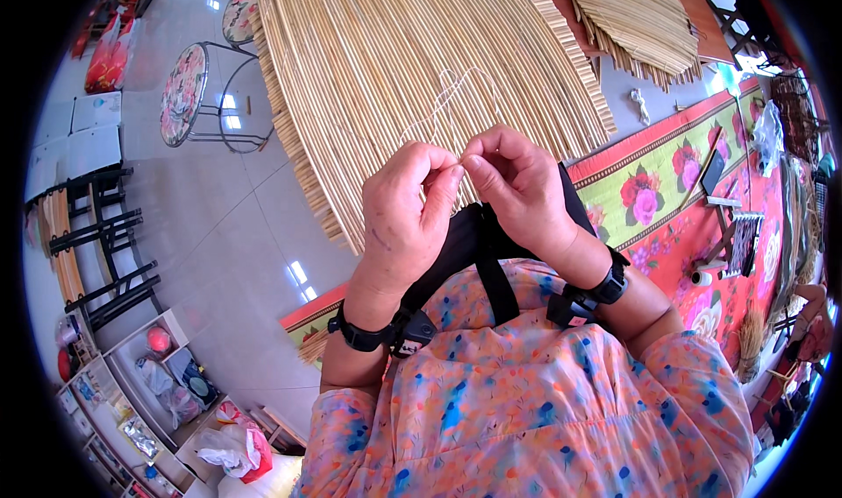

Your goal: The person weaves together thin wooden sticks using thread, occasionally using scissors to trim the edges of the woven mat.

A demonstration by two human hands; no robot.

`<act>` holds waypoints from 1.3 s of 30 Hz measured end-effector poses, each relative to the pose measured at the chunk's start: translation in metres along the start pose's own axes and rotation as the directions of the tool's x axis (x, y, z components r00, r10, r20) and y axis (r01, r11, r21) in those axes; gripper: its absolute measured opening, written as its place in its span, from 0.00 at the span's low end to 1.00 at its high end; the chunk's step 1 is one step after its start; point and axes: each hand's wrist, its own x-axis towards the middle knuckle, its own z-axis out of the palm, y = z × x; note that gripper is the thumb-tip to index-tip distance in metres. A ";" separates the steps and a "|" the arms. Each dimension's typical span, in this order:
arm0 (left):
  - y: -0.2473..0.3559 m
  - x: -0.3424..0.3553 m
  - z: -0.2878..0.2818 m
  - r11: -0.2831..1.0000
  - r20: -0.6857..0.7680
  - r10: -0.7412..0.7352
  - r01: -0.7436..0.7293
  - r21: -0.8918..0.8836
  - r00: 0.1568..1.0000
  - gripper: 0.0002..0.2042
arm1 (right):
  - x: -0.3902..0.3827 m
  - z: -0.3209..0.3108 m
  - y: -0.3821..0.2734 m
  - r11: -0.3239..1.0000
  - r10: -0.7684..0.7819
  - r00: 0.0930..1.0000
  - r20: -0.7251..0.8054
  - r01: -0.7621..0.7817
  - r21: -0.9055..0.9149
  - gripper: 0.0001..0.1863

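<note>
Now a thin white string (443, 103) is pinched by left hand (408, 202) and right hand (524, 187), each grip clamped on it, above a wide tan stalk mat (351, 68).

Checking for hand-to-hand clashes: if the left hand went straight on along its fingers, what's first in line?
Most likely the right hand. The left hand points toward it, nearly tip to tip; whether they already touch is unclear.

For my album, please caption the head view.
Fingers pinched close together, with white thread looping across a mat of pale stalks.
</note>
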 end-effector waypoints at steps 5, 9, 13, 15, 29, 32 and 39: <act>-0.001 -0.004 -0.009 0.987 -0.092 -0.101 0.089 -0.132 0.991 0.04 | 0.006 -0.002 0.001 0.990 0.034 0.993 -0.110 -0.019 0.139 0.02; -0.002 -0.007 -0.012 0.973 -0.094 -0.150 0.130 -0.191 0.984 0.04 | 0.002 0.003 -0.003 0.983 0.069 0.995 0.074 -0.055 -0.177 0.06; -0.002 -0.006 -0.006 0.966 -0.128 -0.119 0.085 -0.244 0.985 0.03 | 0.001 0.007 -0.007 0.943 -0.126 0.978 0.167 0.170 -0.287 0.07; -0.002 -0.005 -0.004 0.976 -0.161 -0.090 0.055 -0.210 0.983 0.03 | 0.003 0.009 -0.008 0.921 -0.184 0.966 0.183 0.235 -0.310 0.07; 0.003 -0.002 0.008 0.901 -0.265 0.329 -0.216 0.377 0.907 0.08 | 0.000 0.011 -0.007 0.946 -0.183 0.983 0.005 0.177 -0.270 0.05; 0.005 -0.001 0.008 0.904 -0.267 0.326 -0.216 0.369 0.907 0.08 | 0.000 0.011 -0.006 0.942 -0.212 0.977 -0.001 0.204 -0.267 0.05; 0.008 0.001 0.008 0.908 -0.253 0.317 -0.216 0.358 0.914 0.08 | 0.001 0.009 -0.006 0.922 -0.257 0.966 0.014 0.250 -0.295 0.05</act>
